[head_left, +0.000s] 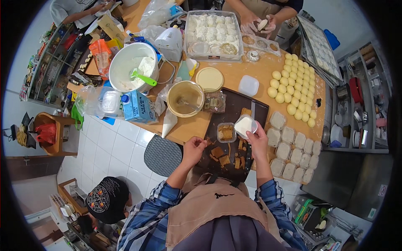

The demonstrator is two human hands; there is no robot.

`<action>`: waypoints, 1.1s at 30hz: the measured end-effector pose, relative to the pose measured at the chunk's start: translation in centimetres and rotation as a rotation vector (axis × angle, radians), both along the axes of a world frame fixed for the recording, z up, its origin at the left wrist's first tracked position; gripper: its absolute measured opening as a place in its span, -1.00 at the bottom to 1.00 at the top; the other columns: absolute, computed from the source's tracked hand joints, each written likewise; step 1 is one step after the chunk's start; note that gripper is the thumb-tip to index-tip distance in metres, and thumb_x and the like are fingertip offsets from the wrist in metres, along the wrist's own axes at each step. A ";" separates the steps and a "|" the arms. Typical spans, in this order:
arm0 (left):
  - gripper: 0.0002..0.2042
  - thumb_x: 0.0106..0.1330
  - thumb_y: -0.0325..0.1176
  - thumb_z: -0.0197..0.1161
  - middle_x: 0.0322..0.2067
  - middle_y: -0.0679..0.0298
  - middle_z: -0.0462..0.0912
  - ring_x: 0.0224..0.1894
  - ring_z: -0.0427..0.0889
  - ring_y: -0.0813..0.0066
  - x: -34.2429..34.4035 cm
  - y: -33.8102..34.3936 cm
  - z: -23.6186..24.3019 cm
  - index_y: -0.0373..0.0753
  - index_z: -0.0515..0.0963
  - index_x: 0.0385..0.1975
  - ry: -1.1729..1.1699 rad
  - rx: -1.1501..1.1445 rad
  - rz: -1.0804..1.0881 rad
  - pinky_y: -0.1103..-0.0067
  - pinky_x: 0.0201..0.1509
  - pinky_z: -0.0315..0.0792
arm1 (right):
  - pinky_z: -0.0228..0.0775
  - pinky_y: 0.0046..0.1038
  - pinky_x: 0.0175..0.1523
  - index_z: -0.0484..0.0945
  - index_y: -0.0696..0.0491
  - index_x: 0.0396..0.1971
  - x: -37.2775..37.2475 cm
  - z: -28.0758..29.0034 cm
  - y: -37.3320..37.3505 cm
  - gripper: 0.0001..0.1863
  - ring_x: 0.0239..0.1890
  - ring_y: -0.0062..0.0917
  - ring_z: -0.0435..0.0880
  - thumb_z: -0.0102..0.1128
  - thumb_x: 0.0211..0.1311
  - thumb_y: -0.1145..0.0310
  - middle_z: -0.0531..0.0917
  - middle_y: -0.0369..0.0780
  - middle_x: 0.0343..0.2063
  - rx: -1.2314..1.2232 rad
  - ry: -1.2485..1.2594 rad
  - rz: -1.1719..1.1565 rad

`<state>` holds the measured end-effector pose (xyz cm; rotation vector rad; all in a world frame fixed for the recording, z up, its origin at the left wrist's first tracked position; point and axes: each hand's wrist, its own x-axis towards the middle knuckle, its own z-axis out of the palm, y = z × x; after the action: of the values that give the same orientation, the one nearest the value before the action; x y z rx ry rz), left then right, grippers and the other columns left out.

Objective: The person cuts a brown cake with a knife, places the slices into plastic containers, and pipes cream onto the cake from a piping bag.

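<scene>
My right hand (pixel 258 140) grips a small clear plastic cup (pixel 246 126) with white cream inside, tilted above a dark baking tray (pixel 212 167). Beside it on the tray stands a second clear cup (pixel 226 133) with brown cake pieces in it. Cut pieces of brown cake (pixel 224 160) and crumbs lie about the tray. Near the tray's left edge, my left hand (pixel 194 149) is closed, thumb and fingertips together; whether anything is between them cannot be seen. A filled white piping bag (pixel 169 124) lies to the left, its tip over the table edge.
A cream-coloured tub (pixel 185 99), its lid (pixel 209 79), a milk carton (pixel 140 107) and a white bowl (pixel 133 67) with a green spatula stand left. Dough balls (pixel 293 85) and lidded cups (pixel 293 146) fill the right. Across the table, a person's hands (pixel 261 24) shape dough.
</scene>
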<state>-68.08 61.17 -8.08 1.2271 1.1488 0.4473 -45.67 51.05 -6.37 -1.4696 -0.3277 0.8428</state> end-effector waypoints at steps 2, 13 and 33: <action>-0.88 0.23 -0.40 0.17 -0.47 0.30 0.58 -0.46 0.47 0.66 0.0 0.0 -0.1 -0.32 0.47 -0.39 0.002 0.001 -0.006 0.72 -0.35 0.38 | 0.48 -0.52 -0.15 0.19 0.20 0.18 0.0 0.2 -0.1 -0.39 -0.11 -0.49 0.53 0.15 0.09 0.59 0.50 -0.14 -0.08 -0.002 -0.012 0.014; -0.89 0.22 -0.41 0.17 -0.49 0.30 0.58 -0.47 0.47 0.66 0.2 0.0 0.3 -0.32 0.46 -0.40 0.041 0.002 -0.019 0.71 -0.36 0.38 | 0.48 -0.52 -0.15 0.19 0.19 0.19 0.2 -0.2 0.3 -0.37 -0.12 -0.51 0.54 0.17 0.07 0.58 0.50 -0.13 -0.07 -0.041 -0.035 0.021; -0.89 0.23 -0.42 0.16 -0.44 0.27 0.58 -0.38 0.53 0.62 0.0 0.0 -0.1 -0.33 0.45 -0.37 -0.017 -0.011 0.001 0.71 -0.30 0.41 | 0.49 -0.58 -0.19 0.28 0.10 0.15 -0.1 -0.6 0.5 -0.42 -0.15 -0.60 0.54 0.17 0.07 0.59 0.51 -0.26 -0.10 0.016 -0.033 0.027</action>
<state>-68.05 61.21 -8.22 1.2110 1.1364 0.4506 -45.73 51.56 -6.96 -1.4685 -0.3785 0.8369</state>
